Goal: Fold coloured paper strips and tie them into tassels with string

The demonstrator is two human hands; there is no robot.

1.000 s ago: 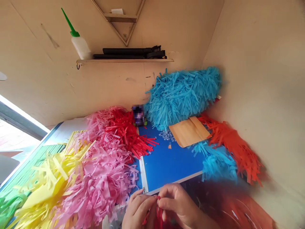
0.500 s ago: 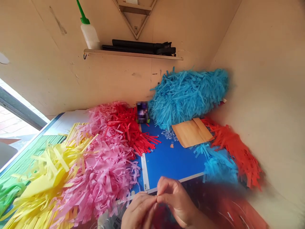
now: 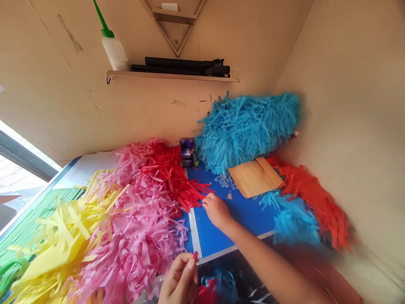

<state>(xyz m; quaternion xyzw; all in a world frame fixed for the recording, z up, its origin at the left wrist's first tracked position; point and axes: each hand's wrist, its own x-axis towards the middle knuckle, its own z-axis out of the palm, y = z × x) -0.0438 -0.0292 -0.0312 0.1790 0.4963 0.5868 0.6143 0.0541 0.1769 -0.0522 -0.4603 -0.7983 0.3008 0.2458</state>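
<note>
Low in the view, my left hand (image 3: 180, 278) pinches a small piece of red fringed paper (image 3: 195, 255) between thumb and forefinger, just off the table's near edge. My right hand (image 3: 217, 210) is stretched across the blue table (image 3: 218, 236). Its fingertips are closed at the loose ends of the red paper fringe (image 3: 177, 179); the fingertips are partly hidden. Under my left hand hang red and blue fringe strips (image 3: 226, 283), partly out of view. Pink paper fringe (image 3: 139, 236) lies close to the left of both hands.
Yellow fringe (image 3: 60, 240) and green strips (image 3: 41, 215) cover the left side. A brown envelope (image 3: 255, 177), blue fringe (image 3: 249, 126) and orange fringe (image 3: 316, 202) lie to the right. Above, a wall shelf (image 3: 174, 76) holds a green-tipped bottle (image 3: 114, 52) and black objects.
My hands were together at the near edge and have parted. My right hand has moved forward to the red fringe. My left hand stays low, with the red piece now showing.
</note>
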